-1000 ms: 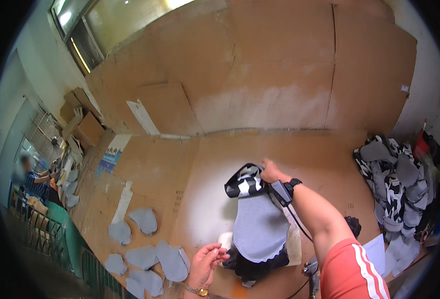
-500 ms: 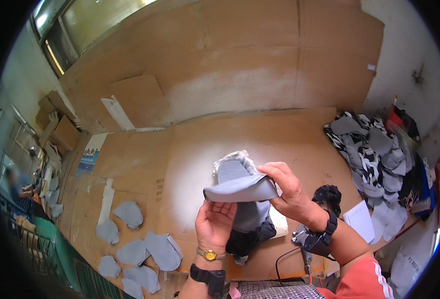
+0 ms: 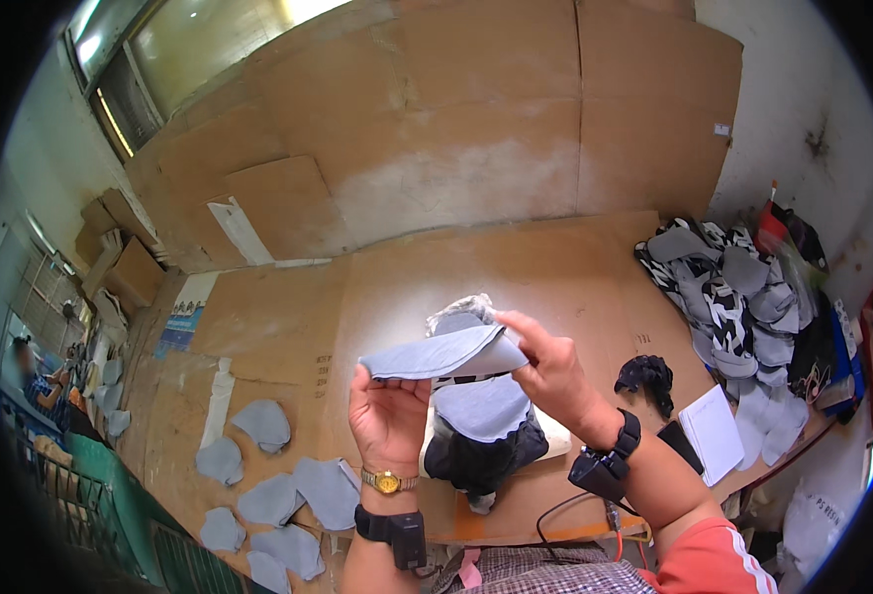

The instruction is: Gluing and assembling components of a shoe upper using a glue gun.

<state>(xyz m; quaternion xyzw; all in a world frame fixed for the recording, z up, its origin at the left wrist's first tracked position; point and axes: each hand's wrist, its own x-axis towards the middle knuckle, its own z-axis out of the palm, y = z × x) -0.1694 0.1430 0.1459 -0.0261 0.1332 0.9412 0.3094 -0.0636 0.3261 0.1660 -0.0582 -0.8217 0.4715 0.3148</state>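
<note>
Parts of a dark fabric-wrapped form with a grey cloth top (image 3: 491, 460) are hidden behind a raised, curved grey fabric piece (image 3: 446, 351); a distant co-worker (image 3: 46, 394) at left is blurred. The lower edge cuts off the red-sleeved right arm. Brown cardboard-covered surface (image 3: 575, 277) runs back to an upright brown cardboard panel (image 3: 456, 119), with flat grey fabric pieces (image 3: 328, 492) near its left edge and a black, white and grey heap (image 3: 743, 272) at right. Left hand (image 3: 392, 421) is loosely cupped, palm up, touching the piece's left end; hidden fingertips leave its grip uncertain. Right hand (image 3: 550, 371) pinches the right end above the surface.
</note>
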